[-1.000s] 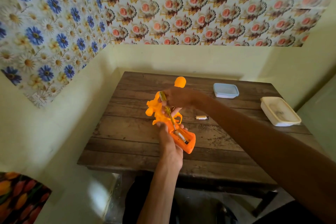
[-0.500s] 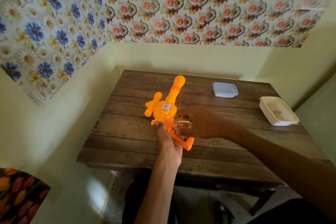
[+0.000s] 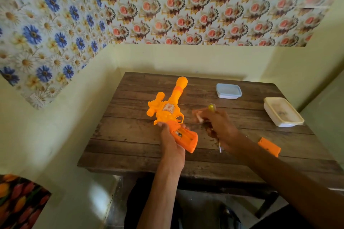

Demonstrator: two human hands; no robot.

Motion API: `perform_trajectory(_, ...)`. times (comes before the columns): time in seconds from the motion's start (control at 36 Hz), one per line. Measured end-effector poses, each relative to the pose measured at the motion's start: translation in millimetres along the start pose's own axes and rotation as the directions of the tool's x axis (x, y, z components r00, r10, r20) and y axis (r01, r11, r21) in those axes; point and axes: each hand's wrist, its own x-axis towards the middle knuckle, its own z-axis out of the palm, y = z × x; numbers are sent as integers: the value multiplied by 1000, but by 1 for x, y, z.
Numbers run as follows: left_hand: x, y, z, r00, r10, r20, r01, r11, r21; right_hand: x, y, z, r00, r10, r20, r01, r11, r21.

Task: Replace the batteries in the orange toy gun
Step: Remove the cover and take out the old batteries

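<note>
The orange toy gun point(image 3: 167, 111) is over the wooden table point(image 3: 130, 135), barrel pointing away from me. My left hand point(image 3: 171, 141) grips its handle, where the battery compartment point(image 3: 183, 135) is open and a battery shows inside. My right hand point(image 3: 217, 126), blurred, is just right of the gun and apart from it. It is closed around a screwdriver with a yellow handle end point(image 3: 211, 107) and a metal tip point(image 3: 220, 148) poking out below the hand. An orange battery cover point(image 3: 269, 147) lies on the table to the right.
A small container with a pale blue lid point(image 3: 229, 90) sits at the back of the table. A white rectangular container point(image 3: 283, 111) stands near the right edge. Walls close off the table's left and far sides.
My right hand has pulled away from the gun's handle to the right with the screwdriver. The orange cover now lies on the table and the compartment is open.
</note>
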Motion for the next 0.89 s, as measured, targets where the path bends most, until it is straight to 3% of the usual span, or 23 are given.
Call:
perform_trajectory(0.08,-1,-1,2,997,72,17,-72,997,35,-3,5,-8,969,247,-16,-240,951,193)
perform_trajectory(0.22,-4,-1,4,960,270,79,-280,943,178,-5,18,3,935,354,12,-353,927,126)
perform_trajectory(0.31,-6,-1,7,865,476,157,-501,829,248,-4,21,18,913,406,42,-407,901,151)
perform_trajectory(0.42,-6,-3,6,742,614,268,-666,630,399,-2,18,34,891,446,82,-453,866,213)
perform_trajectory(0.53,-7,-8,4,661,643,386,-735,452,506,0,19,45,884,441,156,-467,851,242)
perform_trajectory(0.67,-1,-10,3,562,708,429,-742,201,640,-1,20,50,863,400,308,-499,773,392)
perform_trajectory(0.89,-8,-4,2,490,666,562,-758,7,652,4,31,43,852,398,341,-521,709,474)
